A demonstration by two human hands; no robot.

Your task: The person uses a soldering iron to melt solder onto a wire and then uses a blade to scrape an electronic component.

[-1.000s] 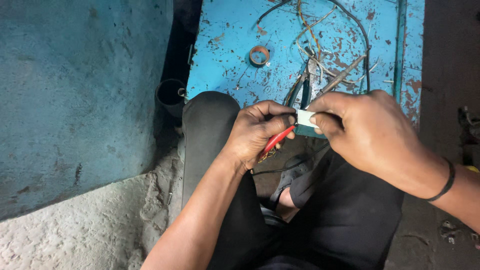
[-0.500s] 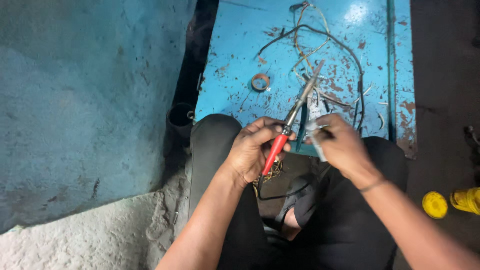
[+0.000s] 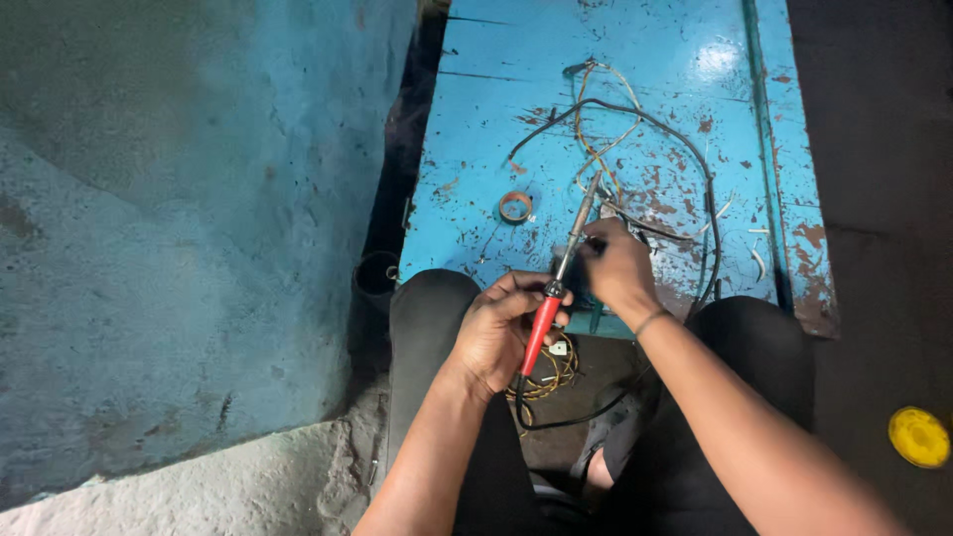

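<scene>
tape ring (image 3: 515, 206), wires (image 3: 635, 159), blue table (image 3: 496, 119)

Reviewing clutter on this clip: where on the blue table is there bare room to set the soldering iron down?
Bare: the blue table's left half, above the tape roll, and its far edge beyond the wires. Crowded: the middle and right, where wires loop around the right hand. The left hand holds the soldering iron.

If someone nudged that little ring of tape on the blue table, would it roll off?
Probably not: the tape ring lies flat on the blue table, so it would likely slide rather than roll. It looks small and nearly used up, so probably light. The chipped, rough paint may slow it.
</scene>
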